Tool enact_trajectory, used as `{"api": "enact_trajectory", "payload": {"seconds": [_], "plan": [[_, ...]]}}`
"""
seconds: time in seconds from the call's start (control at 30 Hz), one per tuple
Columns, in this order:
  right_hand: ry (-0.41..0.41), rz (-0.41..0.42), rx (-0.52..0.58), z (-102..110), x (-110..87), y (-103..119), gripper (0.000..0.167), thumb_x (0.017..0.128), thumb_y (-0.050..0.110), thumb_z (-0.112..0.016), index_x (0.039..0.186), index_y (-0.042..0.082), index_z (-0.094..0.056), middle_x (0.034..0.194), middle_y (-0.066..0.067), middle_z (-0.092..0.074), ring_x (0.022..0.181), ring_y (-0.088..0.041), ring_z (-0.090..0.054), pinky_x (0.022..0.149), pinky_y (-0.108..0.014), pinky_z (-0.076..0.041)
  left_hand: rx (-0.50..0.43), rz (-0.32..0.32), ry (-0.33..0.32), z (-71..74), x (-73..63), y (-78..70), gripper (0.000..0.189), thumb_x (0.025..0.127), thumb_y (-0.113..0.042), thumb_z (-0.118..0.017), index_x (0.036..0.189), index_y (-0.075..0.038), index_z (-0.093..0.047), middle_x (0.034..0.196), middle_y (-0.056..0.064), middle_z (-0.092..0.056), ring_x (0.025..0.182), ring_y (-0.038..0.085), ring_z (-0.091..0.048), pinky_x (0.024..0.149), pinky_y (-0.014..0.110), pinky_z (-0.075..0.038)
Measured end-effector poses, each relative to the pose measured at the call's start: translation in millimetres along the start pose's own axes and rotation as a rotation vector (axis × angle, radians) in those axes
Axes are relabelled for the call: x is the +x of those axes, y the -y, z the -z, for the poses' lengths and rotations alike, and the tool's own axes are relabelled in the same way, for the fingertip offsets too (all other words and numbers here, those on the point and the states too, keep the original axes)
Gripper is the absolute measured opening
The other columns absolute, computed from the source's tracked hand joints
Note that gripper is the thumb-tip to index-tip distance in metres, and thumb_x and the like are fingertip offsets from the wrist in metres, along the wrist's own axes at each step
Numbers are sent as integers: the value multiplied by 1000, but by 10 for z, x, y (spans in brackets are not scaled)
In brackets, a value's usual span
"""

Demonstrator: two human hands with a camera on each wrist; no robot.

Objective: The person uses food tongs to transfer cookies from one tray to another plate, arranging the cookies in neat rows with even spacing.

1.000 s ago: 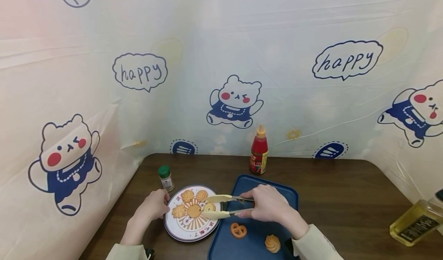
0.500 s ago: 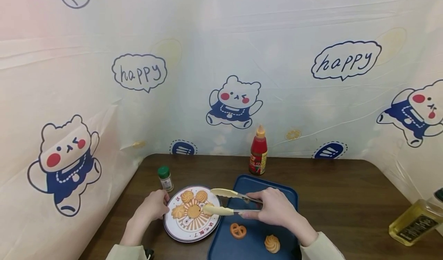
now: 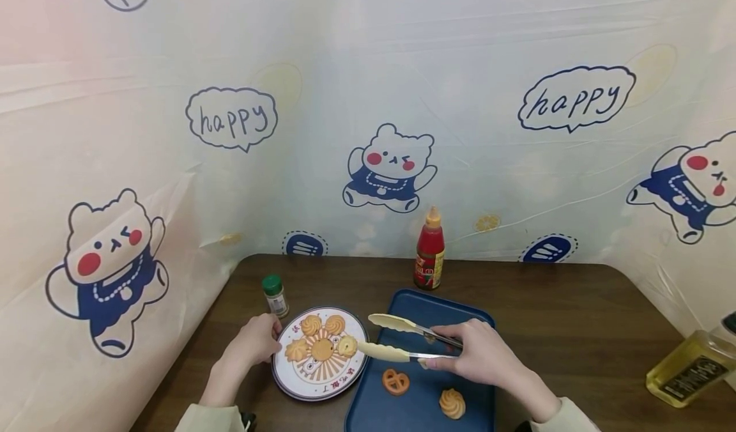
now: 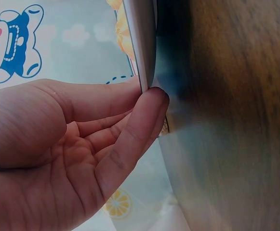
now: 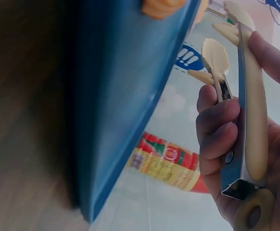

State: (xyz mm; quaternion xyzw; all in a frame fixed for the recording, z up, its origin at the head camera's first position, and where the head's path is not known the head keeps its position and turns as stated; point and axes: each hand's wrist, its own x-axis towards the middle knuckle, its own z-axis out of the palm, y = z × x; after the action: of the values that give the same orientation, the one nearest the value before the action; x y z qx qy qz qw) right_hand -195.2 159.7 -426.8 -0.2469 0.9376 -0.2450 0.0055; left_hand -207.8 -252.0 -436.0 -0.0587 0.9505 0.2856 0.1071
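My left hand [image 3: 255, 342] pinches the left rim of a white patterned plate [image 3: 287, 374]. In the left wrist view, thumb and fingers meet at the plate's edge [image 4: 142, 53]. Several cookies lie on the plate, including a round one [image 3: 347, 346] near its right rim. My right hand [image 3: 489, 355] grips metal tongs with cream tips [image 3: 386, 353] over a blue tray [image 3: 416, 413]. The tong arms are spread, with nothing between them; the lower tip is close to the round cookie. On the tray are a pretzel-shaped cookie [image 3: 396, 382] and a swirled cookie [image 3: 452, 404].
A green-capped spice jar [image 3: 275, 296] stands behind the plate at left. Behind the tray is a red sauce bottle [image 3: 429, 256]. A bottle of yellow oil [image 3: 692, 368] stands at the right. Printed cloth [image 3: 494, 176] surrounds the brown table [image 3: 552, 330].
The tongs have spread and drawn back to the right with my right hand, leaving the round cookie uncovered on the plate. My left hand stays at the plate's rim.
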Motion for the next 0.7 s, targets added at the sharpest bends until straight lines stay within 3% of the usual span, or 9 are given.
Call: {"api": "enact_trajectory", "payload": {"seconds": [0.2,0.4,0.7], "plan": [[29,-9,60,16,-122,-122,68,79,66,-71,123,14,-72,53,12,-38,45,-6,-39,45,-23,-31,-1,-2,0,-4,0,2,24,83,5,-74,101,6,-59,80,12,-56,67,22,-58,59,33,-56],[64,-36,63,47,-252,-196,69,79,66,-71,123,14,-72,54,13,-41,47,-5,-40,46,-23,-31,2,-4,-1,-4,-2,6,23,83,5,-74,101,6,-59,80,11,-56,67,22,-58,59,32,-55],[90,-12,65,77,-384,-230,67,78,65,-72,122,14,-72,56,15,-42,51,-3,-42,45,-21,-29,2,-4,-4,-1,6,11,23,83,4,-74,101,6,-59,79,11,-56,66,21,-58,59,32,-56]]}}
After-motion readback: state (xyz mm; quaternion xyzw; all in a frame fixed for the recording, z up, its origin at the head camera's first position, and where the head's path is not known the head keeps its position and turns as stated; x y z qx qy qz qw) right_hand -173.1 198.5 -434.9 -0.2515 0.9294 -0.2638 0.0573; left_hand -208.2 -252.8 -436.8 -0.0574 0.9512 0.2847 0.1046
